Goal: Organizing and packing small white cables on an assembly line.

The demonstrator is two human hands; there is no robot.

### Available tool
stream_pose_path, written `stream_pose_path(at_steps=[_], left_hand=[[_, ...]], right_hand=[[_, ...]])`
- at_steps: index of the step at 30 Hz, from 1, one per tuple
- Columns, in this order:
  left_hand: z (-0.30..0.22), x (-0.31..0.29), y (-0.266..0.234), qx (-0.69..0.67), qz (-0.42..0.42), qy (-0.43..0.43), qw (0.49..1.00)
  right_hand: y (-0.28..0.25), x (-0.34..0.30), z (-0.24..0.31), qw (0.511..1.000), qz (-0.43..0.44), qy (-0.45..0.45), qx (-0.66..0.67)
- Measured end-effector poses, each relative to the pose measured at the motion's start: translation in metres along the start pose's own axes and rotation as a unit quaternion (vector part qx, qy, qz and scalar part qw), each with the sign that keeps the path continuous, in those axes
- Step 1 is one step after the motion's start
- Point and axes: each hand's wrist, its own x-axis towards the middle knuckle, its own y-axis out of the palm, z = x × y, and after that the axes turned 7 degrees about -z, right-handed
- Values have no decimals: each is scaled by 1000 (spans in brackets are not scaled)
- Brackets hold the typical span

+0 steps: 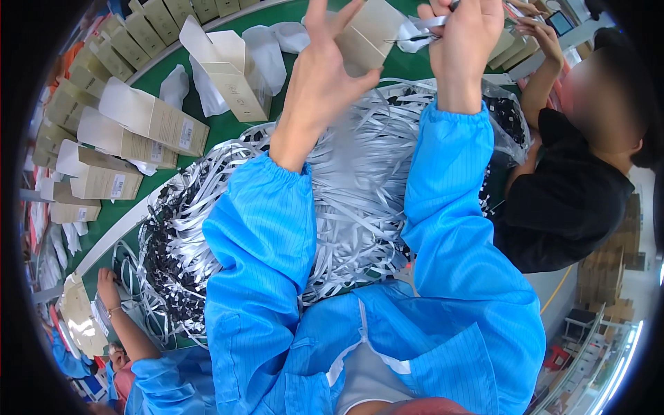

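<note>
My left hand [325,76] is raised over the far side of the table, thumb and fingers spread apart. An open beige carton [372,33] stands right beside its fingers; whether they touch it I cannot tell. My right hand [467,34] is closed on a white lanyard [415,40] with a thin dark cord loop hanging from it. Beneath both arms lies a large heap of white lanyards [366,166] with black ends. Another open carton [235,83] stands left of my left hand.
More open cartons [155,121] stand on the green table [128,214] at left, with rows of cartons [124,48] behind. White wrapped pieces [265,55] lie between them. A person in black [567,187] works at right; another person's hand [107,287] reaches in at lower left.
</note>
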Motion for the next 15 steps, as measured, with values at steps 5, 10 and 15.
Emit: stream_pose_path(at_steps=[5,10,15], left_hand=[[-18,6,-3,7,84,-44,995],[-22,9,-6,22,36,-158,987],[-18,10,-14,72,30,-160,984]], right_hand=[[6,-1,-28,983,111,-113,91],[16,-2,-33,942,204,-204,172],[1,-2,-22,965,198,-129,111]])
